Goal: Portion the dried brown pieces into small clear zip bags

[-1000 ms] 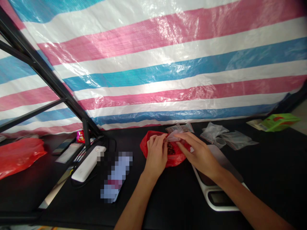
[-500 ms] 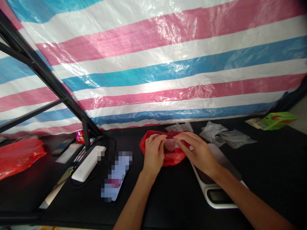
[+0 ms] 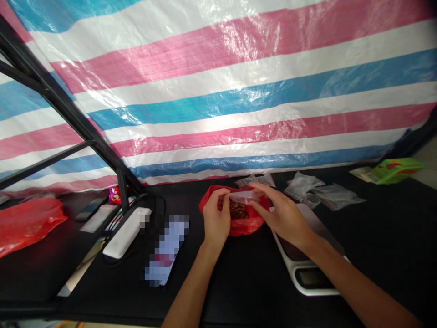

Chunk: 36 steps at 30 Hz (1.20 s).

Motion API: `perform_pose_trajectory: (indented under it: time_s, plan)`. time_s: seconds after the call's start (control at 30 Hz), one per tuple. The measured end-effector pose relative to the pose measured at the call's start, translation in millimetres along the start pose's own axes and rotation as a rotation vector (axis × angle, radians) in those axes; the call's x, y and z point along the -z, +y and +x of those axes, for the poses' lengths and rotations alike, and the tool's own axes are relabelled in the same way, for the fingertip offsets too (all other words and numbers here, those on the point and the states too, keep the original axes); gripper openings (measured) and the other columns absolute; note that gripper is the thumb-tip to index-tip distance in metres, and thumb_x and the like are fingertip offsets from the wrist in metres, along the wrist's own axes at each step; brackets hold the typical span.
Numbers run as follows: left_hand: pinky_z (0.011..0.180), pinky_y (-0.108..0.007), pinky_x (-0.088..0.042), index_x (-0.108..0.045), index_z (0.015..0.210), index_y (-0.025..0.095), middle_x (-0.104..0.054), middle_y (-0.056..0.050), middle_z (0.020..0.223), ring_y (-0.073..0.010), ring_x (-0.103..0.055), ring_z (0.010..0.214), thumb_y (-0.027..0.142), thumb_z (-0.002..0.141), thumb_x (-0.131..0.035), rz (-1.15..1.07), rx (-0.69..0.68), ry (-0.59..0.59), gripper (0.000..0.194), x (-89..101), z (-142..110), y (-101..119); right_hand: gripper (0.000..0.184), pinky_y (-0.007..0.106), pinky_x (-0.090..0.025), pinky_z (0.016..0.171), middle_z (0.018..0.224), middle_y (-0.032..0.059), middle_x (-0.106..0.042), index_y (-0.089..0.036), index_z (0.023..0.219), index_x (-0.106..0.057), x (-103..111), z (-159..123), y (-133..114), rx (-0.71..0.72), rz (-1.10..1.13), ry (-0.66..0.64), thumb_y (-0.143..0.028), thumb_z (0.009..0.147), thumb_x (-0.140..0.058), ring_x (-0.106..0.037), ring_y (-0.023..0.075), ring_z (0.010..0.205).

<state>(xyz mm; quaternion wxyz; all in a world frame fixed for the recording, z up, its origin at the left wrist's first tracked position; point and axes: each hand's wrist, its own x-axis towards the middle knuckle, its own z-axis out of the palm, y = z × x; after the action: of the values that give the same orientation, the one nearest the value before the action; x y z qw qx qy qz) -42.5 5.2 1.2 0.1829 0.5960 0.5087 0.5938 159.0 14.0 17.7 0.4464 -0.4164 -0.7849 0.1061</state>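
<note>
Between the fingertips of both hands is a small clear plastic bag point(image 3: 243, 197), stretched sideways over a red plastic bag point(image 3: 247, 226). My left hand point(image 3: 217, 218) pinches its left end, and my right hand point(image 3: 282, 212) grips its right end. Inside the opened red bag lie small brown pieces point(image 3: 239, 210), too small to name. To the right, partly under my right forearm, a kitchen scale point(image 3: 309, 275) with a white rim rests on the black table point(image 3: 246, 282).
Behind the scale lie several clear bags point(image 3: 336, 197) and a clear ring-like piece point(image 3: 311, 200). A green packet point(image 3: 396, 171) sits at far right. Leftward are a phone point(image 3: 167, 250), a white power strip point(image 3: 126, 233) with cables, a metal frame post point(image 3: 122, 187) and another red bag point(image 3: 30, 223).
The small clear bag now lies flatter and wider between my hands, which have moved slightly apart. More of the brown pieces in the red bag shows.
</note>
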Motion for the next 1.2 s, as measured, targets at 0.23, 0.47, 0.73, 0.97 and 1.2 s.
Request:
perform_pose_trajectory:
  time_s: [0.23, 0.47, 0.73, 0.97, 1.2]
  plan:
    - [0.088, -0.031, -0.057, -0.075, 0.103, 0.024, -0.074, -0.004, 0.104, -0.0186, -0.069, 0.098, 0.015, 0.099, -0.06, 0.084, -0.073, -0.122, 0.017, -0.9, -2, 6, 0.026, 0.041, -0.059, 0.094, 0.121, 0.0047, -0.08, -0.027, 0.125, -0.07, -4, -3, 7, 0.029, -0.048, -0.052, -0.026, 0.104, -0.056, -0.076, 0.0253, 0.106]
    - [0.095, -0.036, -0.056, -0.07, 0.108, 0.021, -0.074, -0.006, 0.109, -0.0197, -0.069, 0.103, 0.02, 0.103, -0.056, 0.114, -0.091, -0.008, 0.016, 2.3, 0, 4, 0.017, 0.041, -0.056, 0.084, 0.098, 0.0046, -0.08, -0.025, 0.105, -0.072, 0, 0, 3, 0.028, -0.132, 0.009, -0.032, 0.106, -0.056, -0.074, 0.0255, 0.089]
    - [0.107, -0.044, -0.054, -0.062, 0.135, 0.029, -0.072, -0.004, 0.117, -0.0226, -0.066, 0.114, 0.013, 0.093, -0.068, 0.177, -0.066, -0.324, 0.045, -1.7, -5, 0, 0.01, 0.04, -0.056, 0.091, 0.104, 0.0046, -0.077, -0.025, 0.105, -0.068, 2, 3, 3, 0.05, -0.066, 0.051, -0.027, 0.104, -0.057, -0.073, 0.0251, 0.098]
    - [0.107, -0.046, -0.054, -0.07, 0.124, 0.025, -0.078, -0.005, 0.114, -0.0232, -0.069, 0.113, 0.013, 0.098, -0.062, 0.169, -0.081, -0.283, 0.03, -1.9, -4, -5, 0.037, 0.045, -0.053, 0.105, 0.133, 0.0078, -0.073, -0.027, 0.139, -0.058, -3, -1, 5, 0.078, -0.069, -0.008, -0.029, 0.102, -0.062, -0.069, 0.0269, 0.12]
    - [0.108, -0.043, -0.057, -0.07, 0.132, 0.027, -0.076, -0.006, 0.13, -0.0243, -0.072, 0.121, 0.019, 0.102, -0.057, 0.06, -0.035, -0.293, 0.032, -2.4, -5, -8, 0.054, 0.049, -0.054, 0.101, 0.117, 0.0067, -0.078, -0.027, 0.15, -0.049, -9, -4, 11, 0.054, -0.119, -0.066, -0.026, 0.099, -0.064, -0.073, 0.0287, 0.109]
